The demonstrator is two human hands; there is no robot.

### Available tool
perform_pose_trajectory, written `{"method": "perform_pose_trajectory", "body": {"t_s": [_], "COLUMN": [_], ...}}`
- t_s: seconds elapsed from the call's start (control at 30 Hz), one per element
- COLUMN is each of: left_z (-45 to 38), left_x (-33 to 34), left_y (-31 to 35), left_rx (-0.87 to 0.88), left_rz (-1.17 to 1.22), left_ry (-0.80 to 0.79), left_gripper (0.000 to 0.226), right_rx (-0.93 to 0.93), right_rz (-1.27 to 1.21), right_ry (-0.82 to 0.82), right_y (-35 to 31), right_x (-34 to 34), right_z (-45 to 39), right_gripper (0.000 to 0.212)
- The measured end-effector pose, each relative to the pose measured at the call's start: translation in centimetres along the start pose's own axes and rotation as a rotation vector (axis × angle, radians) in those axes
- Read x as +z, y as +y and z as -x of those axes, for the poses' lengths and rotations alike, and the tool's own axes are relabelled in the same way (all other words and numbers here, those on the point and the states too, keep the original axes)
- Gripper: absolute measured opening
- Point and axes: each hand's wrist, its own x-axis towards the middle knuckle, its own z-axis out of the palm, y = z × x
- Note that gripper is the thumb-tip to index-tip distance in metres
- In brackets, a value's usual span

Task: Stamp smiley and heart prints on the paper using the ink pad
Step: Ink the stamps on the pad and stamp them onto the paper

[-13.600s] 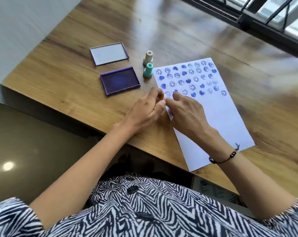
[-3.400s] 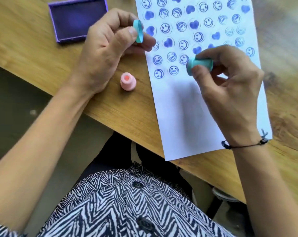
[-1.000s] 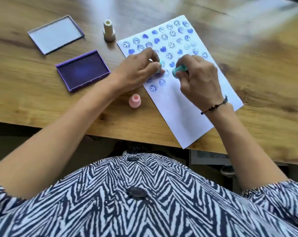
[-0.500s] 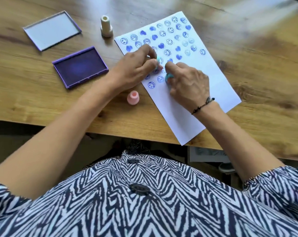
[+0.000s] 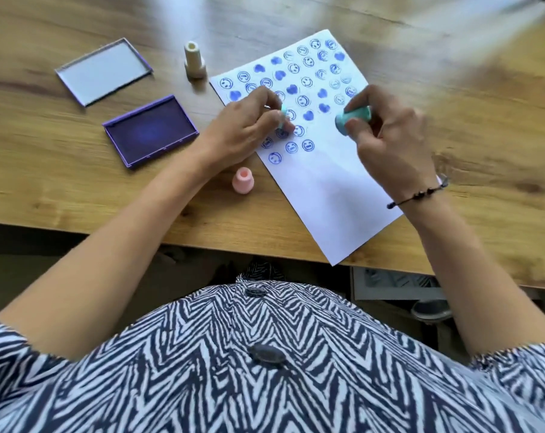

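A white paper (image 5: 333, 189) lies slanted on the wooden table, its upper half covered with blue smiley and heart prints. My right hand (image 5: 390, 142) holds a teal stamp (image 5: 352, 118) on its side, lifted just above the paper's right part. My left hand (image 5: 243, 132) pinches a small teal cap (image 5: 283, 117) over the paper's left edge. The open purple ink pad (image 5: 150, 131) sits left of my left hand. A pink stamp (image 5: 243, 181) stands near the table's front edge, below my left hand.
The ink pad's lid (image 5: 103, 71) lies at the back left. A cream stamp (image 5: 195, 60) stands upright beside the paper's top left corner. The table's front edge (image 5: 202, 242) runs just above my lap, and the paper's lower corner reaches it.
My right hand has lifted the teal stamp off the paper and moved it right, away from my left hand. A fresh smiley shows in the lowest row.
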Motion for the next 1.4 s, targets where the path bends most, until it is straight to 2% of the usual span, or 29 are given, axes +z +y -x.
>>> {"method": "perform_pose_trajectory", "body": {"t_s": [0.2, 0.27, 0.37, 0.5, 0.73, 0.9, 1.0, 1.07, 1.13, 1.27, 1.4], "left_z": [0.0, 0.1, 0.7, 2.0, 4.2, 5.8, 6.8, 7.2, 7.5, 8.4, 8.7], "left_x": [0.1, 0.0, -0.4, -0.8, -1.5, -1.9, -2.9, -3.4, -3.6, -3.2, -2.8], "left_y": [0.0, 0.1, 0.3, 1.0, 1.6, 1.7, 0.9, 0.1, -0.5, -1.1, -1.0], "left_rx": [-0.027, -0.072, -0.098, -0.069, -0.066, -0.112, -0.226, -0.321, -0.372, -0.385, -0.367], "left_rz": [0.054, 0.26, 0.589, 0.749, 0.757, 0.67, 0.409, 0.166, 0.058, 0.114, 0.199], "left_ry": [0.0, 0.03, 0.098, 0.176, 0.313, 0.446, 0.435, 0.424, 0.467, 0.559, 0.601], "left_gripper": [0.007, 0.005, 0.008, 0.01, 0.01, 0.009, 0.014, 0.014, 0.013, 0.007, 0.01], "right_rx": [0.0, 0.032, 0.08, 0.024, -0.055, -0.11, -0.126, -0.213, -0.345, -0.52, -0.55], "right_rz": [-0.038, -0.158, -0.453, -0.575, -0.568, -0.582, -0.467, -0.221, 0.052, 0.335, 0.405], "right_ry": [-0.001, -0.026, -0.07, -0.109, -0.167, -0.193, -0.318, -0.414, -0.436, -0.532, -0.658], "right_y": [0.1, -0.3, -2.1, -4.4, -6.0, -7.2, -7.3, -7.0, -6.8, -7.1, -7.7], "right_x": [0.7, 1.1, 1.7, 2.9, 4.4, 5.7, 6.6, 7.2, 7.6, 8.1, 7.1], "right_z": [0.1, -0.2, -1.1, -1.8, -1.6, -1.3, -1.8, -2.3, -2.7, -2.9, -3.8], "right_gripper": [0.009, 0.005, 0.016, 0.018, 0.016, 0.019, 0.01, 0.006, 0.01, 0.015, 0.024]}}
